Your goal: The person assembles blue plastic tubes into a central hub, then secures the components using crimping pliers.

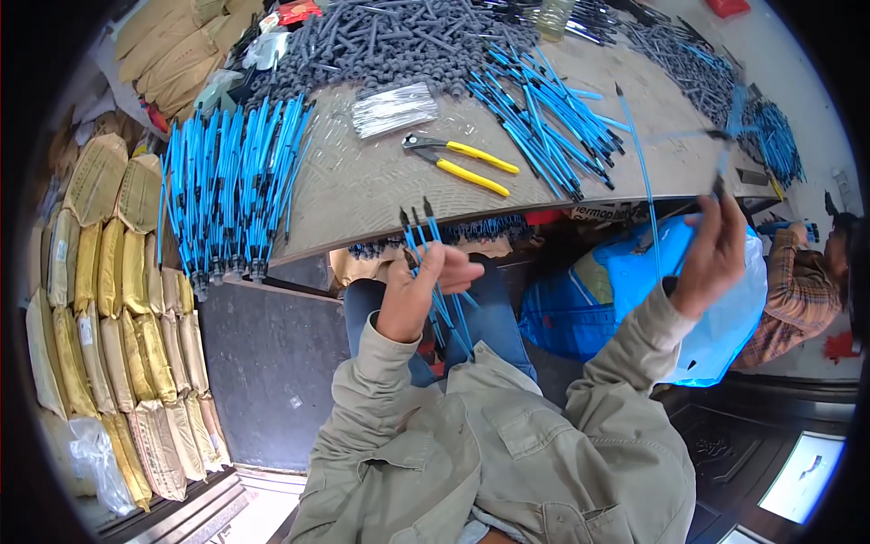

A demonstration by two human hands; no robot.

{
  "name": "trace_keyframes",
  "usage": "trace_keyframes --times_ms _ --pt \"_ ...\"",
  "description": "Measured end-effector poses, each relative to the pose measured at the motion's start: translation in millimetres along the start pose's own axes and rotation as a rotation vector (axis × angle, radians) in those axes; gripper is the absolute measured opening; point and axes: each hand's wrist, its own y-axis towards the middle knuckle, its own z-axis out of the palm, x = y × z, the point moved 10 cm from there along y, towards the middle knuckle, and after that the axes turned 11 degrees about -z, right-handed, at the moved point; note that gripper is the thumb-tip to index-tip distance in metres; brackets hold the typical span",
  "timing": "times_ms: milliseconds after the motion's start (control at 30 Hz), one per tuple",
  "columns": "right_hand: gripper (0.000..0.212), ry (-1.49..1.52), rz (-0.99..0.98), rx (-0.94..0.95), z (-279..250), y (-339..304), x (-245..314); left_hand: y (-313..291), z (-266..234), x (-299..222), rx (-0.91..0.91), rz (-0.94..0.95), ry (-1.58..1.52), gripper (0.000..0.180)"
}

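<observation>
My left hand (412, 295) is closed around several thin blue rods with black tips (430, 238), which stand upright above my lap. Off to the right, my right hand (713, 254) is raised with its fingers pinched on a thin blue rod with a dark end (720, 184), blurred by motion. A single long blue rod (644, 172) crosses just left of that hand; I cannot tell whether the hand touches it. Beyond my left hand, pliers with yellow handles (473, 167) lie on the table (335, 195), beside a bundle of thin silvery-white sticks (394, 110).
Blue rods lie in a loose pile (548, 118) and a row (236, 172) overhanging the table's left edge. Grey plastic pieces (390, 41) heap behind. A blue bag (580, 317) stands below right, near another person (797, 290). Wrapped packs (113, 335) stack at left.
</observation>
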Motion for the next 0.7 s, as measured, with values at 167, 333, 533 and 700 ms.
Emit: trace_keyframes --times_ms 167,333,533,700 --pt "0.024 0.513 0.053 -0.035 18.4 -51.7 36.0 11.8 -13.9 -35.7 -0.093 0.197 -0.018 0.048" --pt "0.022 0.636 0.088 0.384 109.7 -110.7 79.0 2.4 -1.3 -70.8 -0.154 0.351 -0.240 0.044" --pt "0.015 0.847 -0.130 0.624 171.0 -114.8 118.2 -13.2 -33.6 -74.6 -0.282 0.475 -0.079 0.030" --pt "0.018 -0.047 -0.086 0.537 229.2 -28.1 -46.8 -21.7 -35.4 -75.8 -0.206 0.424 -0.254 0.023"
